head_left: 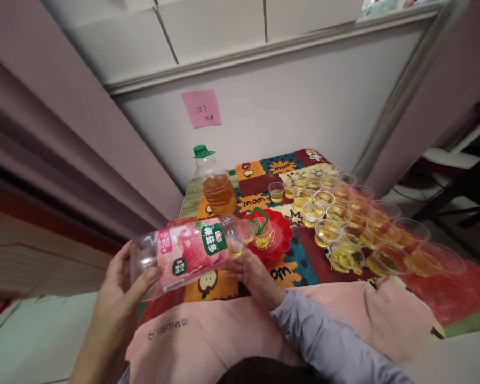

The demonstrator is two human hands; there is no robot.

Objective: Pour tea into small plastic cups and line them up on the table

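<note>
A clear plastic drink bottle (pixel 192 248) with a pink and green label lies tilted almost level, its neck pointing right. My left hand (pixel 122 290) grips its base end. Under the shoulder by the neck, my right hand (pixel 258 277) curls its fingers against the bottle. A little yellowish liquid has gathered near the neck, where a green ring handle (pixel 258 214) hangs. Below and beyond the mouth, a small clear cup (pixel 263 240) with some yellow liquid stands on a red scalloped plate (pixel 285 239). The bottle's mouth partly overlaps the cup, so I cannot tell whether they touch.
Many small clear cups (pixel 328 232) of yellow liquid crowd the table's right side. Behind the plate stands a big jug (pixel 219 194) of amber liquid with a green cap. A patterned tablecloth (pixel 260 185) covers the table. A pink note (pixel 202 108) is on the wall.
</note>
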